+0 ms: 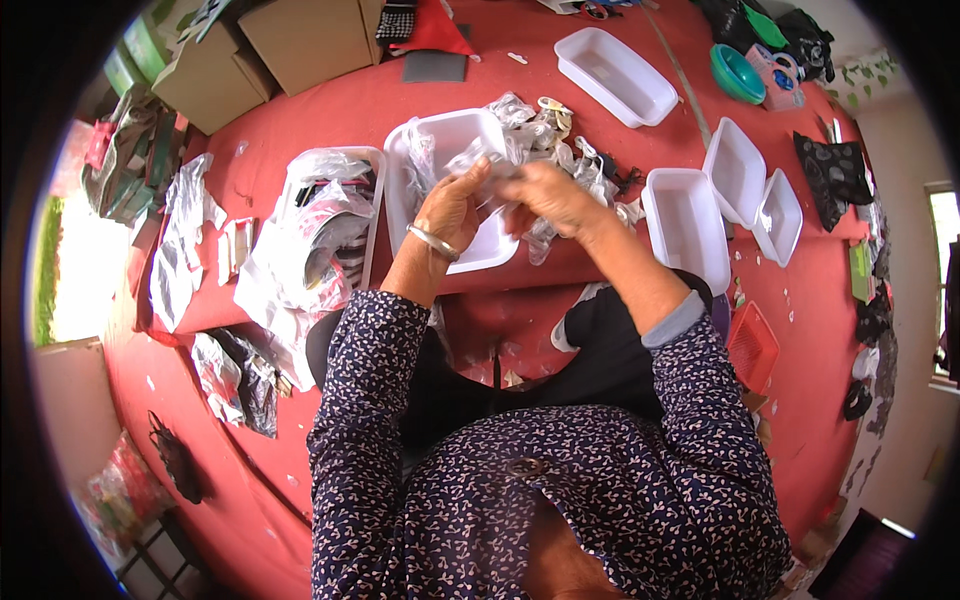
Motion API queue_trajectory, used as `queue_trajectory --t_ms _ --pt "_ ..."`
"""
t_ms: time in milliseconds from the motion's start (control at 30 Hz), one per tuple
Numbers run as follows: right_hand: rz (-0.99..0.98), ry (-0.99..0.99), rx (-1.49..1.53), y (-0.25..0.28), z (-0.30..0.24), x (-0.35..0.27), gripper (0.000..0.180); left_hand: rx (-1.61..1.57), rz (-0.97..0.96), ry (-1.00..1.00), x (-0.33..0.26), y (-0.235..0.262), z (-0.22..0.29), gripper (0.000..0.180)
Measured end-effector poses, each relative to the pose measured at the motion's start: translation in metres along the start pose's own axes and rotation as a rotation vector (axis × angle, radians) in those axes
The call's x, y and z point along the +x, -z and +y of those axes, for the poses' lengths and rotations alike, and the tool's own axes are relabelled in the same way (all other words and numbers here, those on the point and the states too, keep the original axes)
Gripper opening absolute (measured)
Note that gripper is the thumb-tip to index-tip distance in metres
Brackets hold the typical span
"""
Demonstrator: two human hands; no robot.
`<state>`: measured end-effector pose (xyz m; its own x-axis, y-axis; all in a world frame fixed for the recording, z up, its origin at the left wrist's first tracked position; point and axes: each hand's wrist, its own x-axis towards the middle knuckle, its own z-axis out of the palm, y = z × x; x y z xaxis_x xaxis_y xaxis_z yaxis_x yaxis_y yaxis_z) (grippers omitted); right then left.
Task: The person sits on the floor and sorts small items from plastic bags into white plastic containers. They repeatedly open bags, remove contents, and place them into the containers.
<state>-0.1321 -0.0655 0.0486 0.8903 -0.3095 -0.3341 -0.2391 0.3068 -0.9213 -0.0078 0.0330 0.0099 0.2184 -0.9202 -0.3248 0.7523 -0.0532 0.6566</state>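
A red cloth table (330, 110) fills the frame. Five white rectangular plastic trays lie on it, one (470, 135) at centre under the hands. Two cardboard boxes (300, 40) sit upper left. At centre, the left hand (452, 205) and right hand (545, 195) both pinch a crinkled clear plastic bag (478, 160); its contents are hard to make out.

Place: a home workshop for hand packing
Signs: red-covered table (330, 110), white plastic trays (615, 75), cardboard boxes (300, 40), clear plastic bags (320, 215), window (942, 290)
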Motion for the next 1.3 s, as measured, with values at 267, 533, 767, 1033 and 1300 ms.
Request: queue_trajectory --t_ms 267,533,767,1033,1300 --pt "-0.021 0.07 -0.281 -0.035 0.054 0.001 0.034 -0.008 0.174 0.186 -0.013 -0.004 -0.006 0.036" --pt "0.497 0.151 -0.864 0.01 0.006 -0.008 0.041 -0.017 0.439 -0.169 0.005 0.012 0.009 0.032" --pt "0.08 0.314 -1.622 -0.041 0.033 -0.013 0.015 0.237 0.256 -0.007 -0.011 -0.005 -0.025 0.04" --pt "0.063 -0.02 -0.254 -0.016 0.007 -0.002 0.041 -0.11 0.018 0.018 -0.012 0.002 -0.006 0.04" --pt "0.101 -0.081 0.297 -0.018 0.017 0.005 0.016 -0.082 -0.018 -0.074 -0.023 -0.005 -0.001 0.039"
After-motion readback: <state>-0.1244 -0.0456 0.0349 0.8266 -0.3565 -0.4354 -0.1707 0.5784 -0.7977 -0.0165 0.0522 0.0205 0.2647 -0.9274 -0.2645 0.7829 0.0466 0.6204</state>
